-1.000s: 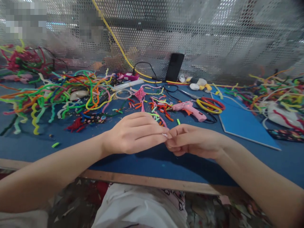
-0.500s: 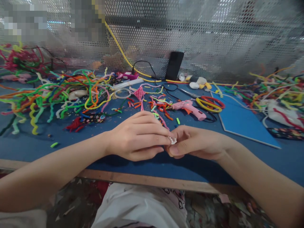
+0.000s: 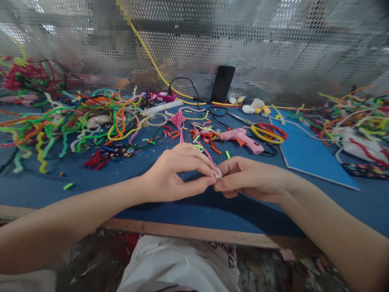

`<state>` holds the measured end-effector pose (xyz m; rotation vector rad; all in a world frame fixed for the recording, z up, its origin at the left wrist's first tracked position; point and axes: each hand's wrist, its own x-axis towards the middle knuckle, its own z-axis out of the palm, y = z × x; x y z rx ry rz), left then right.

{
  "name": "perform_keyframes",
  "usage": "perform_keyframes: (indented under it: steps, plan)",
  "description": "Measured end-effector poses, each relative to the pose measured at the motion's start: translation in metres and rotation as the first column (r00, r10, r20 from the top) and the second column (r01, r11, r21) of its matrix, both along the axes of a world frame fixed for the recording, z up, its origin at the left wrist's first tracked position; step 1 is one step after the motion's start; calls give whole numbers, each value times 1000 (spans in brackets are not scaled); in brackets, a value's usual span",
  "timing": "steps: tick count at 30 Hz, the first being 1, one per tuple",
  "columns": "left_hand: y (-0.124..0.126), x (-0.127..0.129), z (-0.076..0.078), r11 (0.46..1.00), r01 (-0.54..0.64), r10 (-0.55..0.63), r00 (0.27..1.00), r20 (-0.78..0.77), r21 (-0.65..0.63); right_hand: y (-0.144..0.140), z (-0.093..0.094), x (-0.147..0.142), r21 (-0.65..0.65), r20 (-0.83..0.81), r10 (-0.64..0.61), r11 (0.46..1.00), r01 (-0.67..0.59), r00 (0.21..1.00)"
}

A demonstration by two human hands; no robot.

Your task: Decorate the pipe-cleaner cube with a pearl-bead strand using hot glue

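Observation:
A small loop of white pearl-like beads sits between the fingertips of both hands, above the front part of the table. My right hand pinches it between thumb and index finger, the other fingers curled below. From the other side, my left hand closes thumb and fingertips on the loop's left edge. Part of the loop is hidden by the fingertips. Just beyond my hands lie a pink woven pipe-cleaner piece and short coloured pipe-cleaner scraps. To their right rests a pink hot glue gun.
Scissors with yellow and red handles lie behind the glue gun, near a blue board. Tangled pipe cleaners cover the left and right sides. A black phone leans against the perforated metal screen.
My left thumb has come into view and now meets the fingertips at the bead loop. The loop shows more openly and sits slightly farther left. Things on the table stay put.

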<state>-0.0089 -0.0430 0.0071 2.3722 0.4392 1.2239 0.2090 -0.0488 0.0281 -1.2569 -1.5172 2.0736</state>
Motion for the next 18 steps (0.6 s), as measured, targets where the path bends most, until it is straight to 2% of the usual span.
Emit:
perform_keyframes:
  steps: [4,7,10,14,16,18]
  plan:
    - [0,1,-1,993,-39,43,999,30,-116,-2,0,-1,188,69,-100,978,86,993]
    - [-2,3,-2,975,-121,124,992,8,-187,-2,0,-2,303,121,-153,947,110,981]
    - [-6,4,-1,947,-192,188,981,-40,-257,-2,-1,-2,382,155,-176,918,106,972]
    - [-8,6,-2,898,-229,224,973,-60,-376,-2,-2,-2,469,225,-196,880,70,955]
    - [-8,6,-3,864,-231,228,972,-60,-447,-4,-1,-3,546,278,-228,837,42,933]
    - [-8,5,-4,827,-237,234,970,-72,-510,-6,1,-5,657,316,-272,754,-2,909]
